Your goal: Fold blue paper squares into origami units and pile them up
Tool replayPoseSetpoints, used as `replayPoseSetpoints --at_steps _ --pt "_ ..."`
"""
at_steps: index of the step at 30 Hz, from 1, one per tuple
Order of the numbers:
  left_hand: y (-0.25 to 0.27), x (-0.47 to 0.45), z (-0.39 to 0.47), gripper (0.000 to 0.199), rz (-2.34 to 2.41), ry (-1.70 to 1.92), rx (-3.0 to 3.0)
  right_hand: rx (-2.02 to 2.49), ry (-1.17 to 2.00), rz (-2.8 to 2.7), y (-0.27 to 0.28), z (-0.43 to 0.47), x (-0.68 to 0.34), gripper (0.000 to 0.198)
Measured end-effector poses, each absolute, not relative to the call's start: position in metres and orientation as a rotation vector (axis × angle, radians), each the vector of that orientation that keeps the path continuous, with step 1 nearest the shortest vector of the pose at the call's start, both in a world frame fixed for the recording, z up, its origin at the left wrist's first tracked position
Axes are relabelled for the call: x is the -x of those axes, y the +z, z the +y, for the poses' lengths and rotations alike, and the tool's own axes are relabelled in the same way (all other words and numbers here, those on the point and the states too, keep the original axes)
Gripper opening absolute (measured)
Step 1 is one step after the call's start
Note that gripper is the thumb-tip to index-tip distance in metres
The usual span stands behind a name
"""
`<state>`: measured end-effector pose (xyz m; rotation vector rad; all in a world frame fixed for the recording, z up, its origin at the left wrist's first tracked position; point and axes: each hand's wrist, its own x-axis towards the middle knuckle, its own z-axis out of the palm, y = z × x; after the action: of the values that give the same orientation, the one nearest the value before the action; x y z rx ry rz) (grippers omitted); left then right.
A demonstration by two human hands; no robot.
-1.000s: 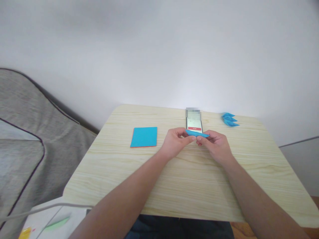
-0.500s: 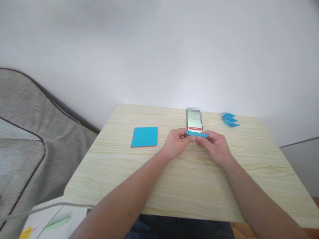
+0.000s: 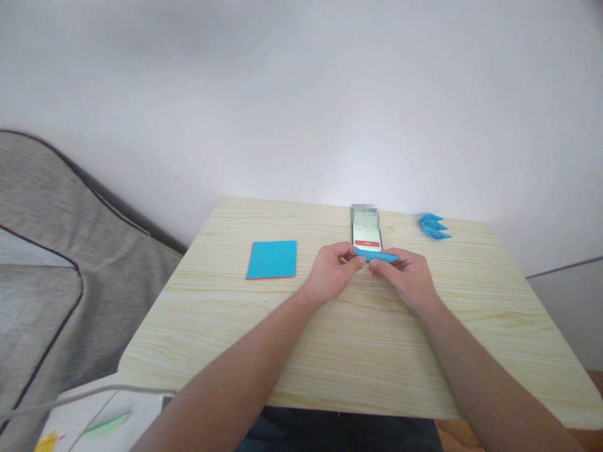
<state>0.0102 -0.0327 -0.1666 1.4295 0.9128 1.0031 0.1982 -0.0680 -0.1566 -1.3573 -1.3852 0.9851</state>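
A narrow folded piece of blue paper (image 3: pixel 377 255) is pinched between my two hands above the table. My left hand (image 3: pixel 332 270) grips its left end, thumb in front and fingers behind. On its right part, my right hand (image 3: pixel 407 276) holds it the same way, with the thumbs a little apart. Just behind the paper lies a phone (image 3: pixel 366 229) with a lit screen, its lower edge partly covered by the paper. To the left is a square stack of blue paper (image 3: pixel 272 259) with a reddish edge.
Folded blue paper pieces (image 3: pixel 433 226) with several points lie at the back right of the wooden table (image 3: pixel 377 351). A white wall (image 3: pixel 301 100) rises behind it. Grey fabric-covered furniture (image 3: pixel 108 276) stands on the left, with a cable (image 3: pixel 94 392) at the lower left.
The folded paper has shifted slightly right and its right end has tipped down a little. My thumbs have moved slightly apart. Both hands keep their hold.
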Motion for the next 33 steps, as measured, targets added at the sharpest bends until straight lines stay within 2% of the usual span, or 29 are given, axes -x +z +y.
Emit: replayPoseSetpoints --at_steps 15,20,23,30,33 --pt "-0.166 -0.010 -0.033 0.023 0.950 1.024 -1.457 1.422 0.947 -1.454 -0.157 -0.069 -0.202 0.022" --pt "-0.166 -0.009 -0.031 0.024 0.981 1.048 -1.453 1.356 0.944 -1.397 -0.157 -0.068 -0.203 0.020" --pt "-0.166 -0.008 -0.031 0.022 1.032 1.065 -1.474 1.245 0.885 -1.341 -0.154 -0.067 -0.205 0.026" --pt "-0.170 -0.008 -0.033 0.013 1.048 1.095 -1.596 1.261 0.820 -1.429 -0.157 -0.067 -0.208 0.014" --pt "-0.169 -0.006 -0.034 0.031 1.046 1.132 -1.727 1.308 0.764 -1.512 -0.159 -0.068 -0.209 0.013"
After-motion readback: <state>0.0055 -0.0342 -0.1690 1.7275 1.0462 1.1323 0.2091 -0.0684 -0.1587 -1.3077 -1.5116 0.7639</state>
